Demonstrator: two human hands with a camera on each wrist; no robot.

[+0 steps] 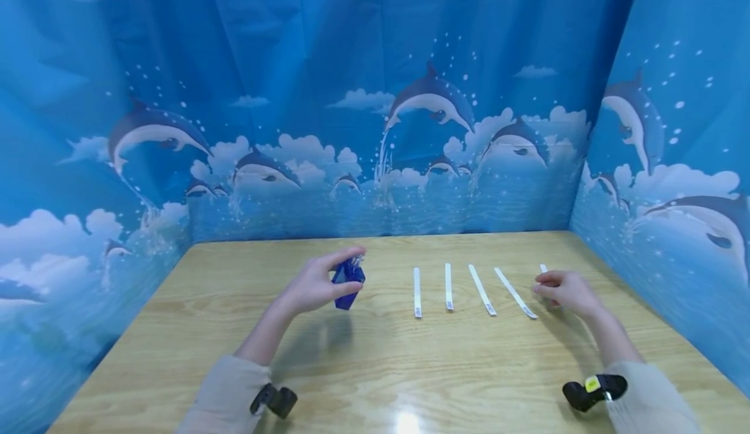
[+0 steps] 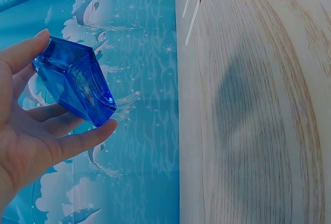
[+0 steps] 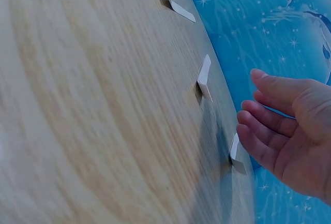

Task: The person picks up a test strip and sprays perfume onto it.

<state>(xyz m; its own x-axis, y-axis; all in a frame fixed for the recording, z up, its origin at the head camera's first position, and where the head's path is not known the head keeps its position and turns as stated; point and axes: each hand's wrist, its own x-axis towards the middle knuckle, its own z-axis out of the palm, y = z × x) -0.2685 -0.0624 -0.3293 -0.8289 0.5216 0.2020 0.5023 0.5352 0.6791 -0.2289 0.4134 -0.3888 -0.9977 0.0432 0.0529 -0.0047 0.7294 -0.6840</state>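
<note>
My left hand [image 1: 313, 285] grips a blue faceted glass bottle [image 1: 347, 297] above the table, tilted, with its shadow on the wood below. In the left wrist view the thumb and fingers clasp the bottle [image 2: 77, 81] at its edges. Several narrow white paper strips [image 1: 448, 287] lie in a spaced row right of the bottle. My right hand [image 1: 567, 291] hovers by the rightmost strip [image 1: 543, 268] and partly hides it. Seen from the right wrist, that hand [image 3: 289, 131] has loosely bent fingers and holds nothing; bent-up ends show on the strips [image 3: 205, 76].
A light wood table [image 1: 363, 369] carries everything. Blue curtains [image 1: 328, 95] printed with dolphins hang behind the table and along its sides. Dark wrist cameras [image 1: 594, 392] sit on both sleeves.
</note>
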